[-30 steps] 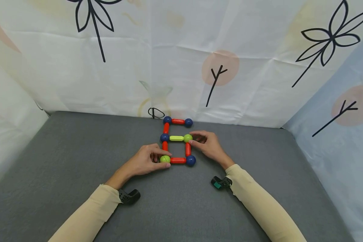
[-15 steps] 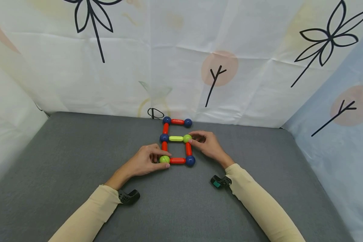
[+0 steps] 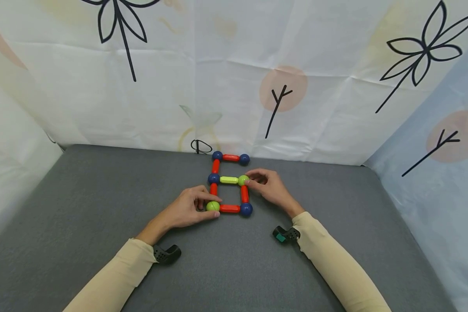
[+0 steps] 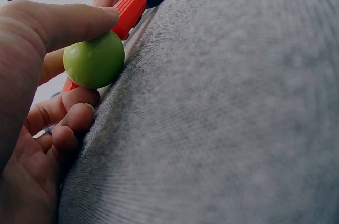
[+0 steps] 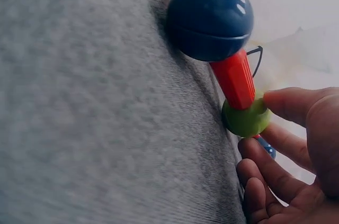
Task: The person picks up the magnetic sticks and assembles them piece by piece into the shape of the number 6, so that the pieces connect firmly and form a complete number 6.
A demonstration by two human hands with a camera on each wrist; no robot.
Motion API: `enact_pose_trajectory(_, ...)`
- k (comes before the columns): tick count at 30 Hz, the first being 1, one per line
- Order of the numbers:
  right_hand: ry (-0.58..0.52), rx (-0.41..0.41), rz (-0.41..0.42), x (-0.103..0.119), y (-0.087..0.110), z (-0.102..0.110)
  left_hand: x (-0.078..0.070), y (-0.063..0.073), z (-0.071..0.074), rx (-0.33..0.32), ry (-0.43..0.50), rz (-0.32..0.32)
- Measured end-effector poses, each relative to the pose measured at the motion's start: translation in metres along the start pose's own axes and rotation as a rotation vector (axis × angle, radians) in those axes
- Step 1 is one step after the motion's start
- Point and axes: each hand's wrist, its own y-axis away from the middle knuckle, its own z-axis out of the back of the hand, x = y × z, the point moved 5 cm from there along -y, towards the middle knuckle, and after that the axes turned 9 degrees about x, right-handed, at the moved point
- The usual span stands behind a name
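A flat figure of magnetic rods and balls lies on the grey table. My left hand pinches the green ball at its near left corner between thumb and fingers. With thumb and fingertips, my right hand holds the other green ball at the middle right. A yellow-green rod joins that ball to a blue ball on the left. Red rods form the remaining sides of the closed square, with a blue ball at the near right corner.
Beyond the square, the figure continues as an open arm with a red rod ending in a blue ball, close to the table's back edge. A white printed cloth hangs behind the grey table. Dark wrist bands sit at both sleeves.
Both hands keep hold of the same green balls. The figure and hands sit very slightly lower in the head view; the figure's shape is nearly the same.
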Motion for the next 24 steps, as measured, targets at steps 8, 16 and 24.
enact_pose_trajectory(8, -0.007, -0.201, -0.028, -0.009, -0.015, 0.019, 0.000, 0.000, -0.001, -0.006, 0.006, -0.011)
enact_pose_trajectory(16, 0.086, -0.217, -0.093, -0.012, -0.037, 0.022, 0.000, 0.001, 0.000, -0.004, -0.004, -0.010)
enact_pose_trajectory(24, 0.119, -0.229, -0.112, -0.009, -0.046, 0.020, 0.000, 0.001, 0.000, -0.005, 0.009, -0.027)
